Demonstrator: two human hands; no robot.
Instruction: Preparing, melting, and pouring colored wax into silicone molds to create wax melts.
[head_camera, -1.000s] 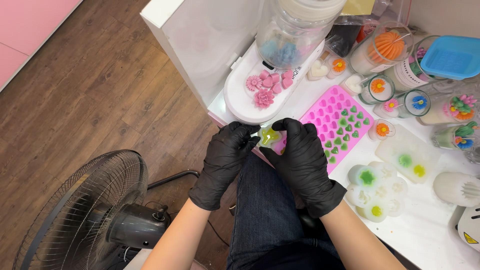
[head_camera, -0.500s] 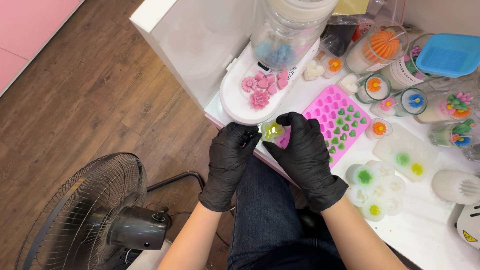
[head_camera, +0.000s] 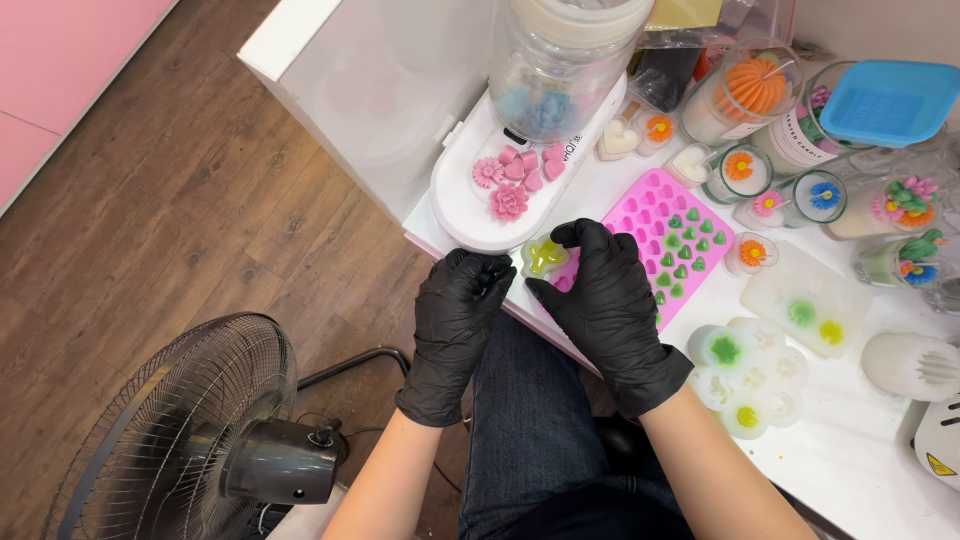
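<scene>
You have two gloved hands, one pink heart mould (head_camera: 660, 215), one blue mould (head_camera: 885, 100), one jar (head_camera: 560, 65), one fan (head_camera: 190, 440) and two pink wax flowers (head_camera: 508, 202).

Both hands are in black disposable gloves, the left glove (head_camera: 457, 325) and the right glove (head_camera: 607, 310) alike: thin, slightly shiny, wrinkled over the knuckles, with cuffs that end just past the wrist (a bit bunched there). Forearms are bare, no sleeves showing. Legs are in dark blue jeans (head_camera: 535, 420), with plain denim and a visible seam.
</scene>
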